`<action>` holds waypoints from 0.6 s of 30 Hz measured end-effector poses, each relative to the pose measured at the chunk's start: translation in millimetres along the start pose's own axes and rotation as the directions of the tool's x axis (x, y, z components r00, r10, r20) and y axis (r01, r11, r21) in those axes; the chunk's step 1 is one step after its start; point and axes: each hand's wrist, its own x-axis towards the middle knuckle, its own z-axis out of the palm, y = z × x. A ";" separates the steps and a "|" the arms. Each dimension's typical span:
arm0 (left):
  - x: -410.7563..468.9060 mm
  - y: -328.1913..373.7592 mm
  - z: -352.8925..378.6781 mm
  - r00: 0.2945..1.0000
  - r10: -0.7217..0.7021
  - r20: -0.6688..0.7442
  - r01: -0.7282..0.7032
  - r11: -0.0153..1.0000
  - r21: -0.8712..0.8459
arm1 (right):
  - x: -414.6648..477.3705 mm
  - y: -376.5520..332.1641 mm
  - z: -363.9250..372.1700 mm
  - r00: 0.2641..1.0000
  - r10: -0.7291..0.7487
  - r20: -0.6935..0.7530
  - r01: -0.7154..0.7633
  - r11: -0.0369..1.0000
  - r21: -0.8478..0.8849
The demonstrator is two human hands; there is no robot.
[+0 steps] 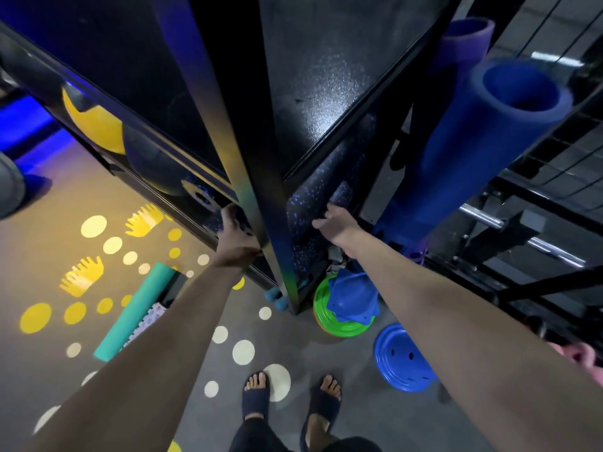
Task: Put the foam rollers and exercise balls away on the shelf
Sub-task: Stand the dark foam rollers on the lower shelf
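Reaching into the shelf (pixel 251 132), both hands press on a black speckled roller (pixel 306 203) that lies across its lower level. The left hand (pixel 233 228) lies flat on the near end left of the corner post; the right hand (pixel 332 218) curls its fingers over the roller on the other side. Whether either truly grips, I cannot tell. Left of the left hand, a yellow ball (pixel 94 125) and a dark ball (pixel 153 161) already sit shelved. Below the left arm, a teal roller (pixel 137 311) lies on the floor, so work remains.
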 end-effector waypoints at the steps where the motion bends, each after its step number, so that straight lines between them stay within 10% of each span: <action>1: 8.3 -8.0 3.6 0.999 -0.031 0.020 0.029 0.996 0.085 | 1.2 0.4 0.2 0.999 0.021 -0.024 -0.020 1.000 0.021; 5: 12.9 -5.6 1.1 0.998 -0.014 0.058 0.003 0.982 0.191 | -1.0 -1.4 0.9 0.996 0.066 -0.058 -0.059 0.992 0.109; 18: -4.2 -3.9 -14.0 0.966 -0.095 0.241 0.179 0.916 -0.359 | -9.7 13.3 11.1 0.985 0.115 -0.129 -0.066 0.941 0.332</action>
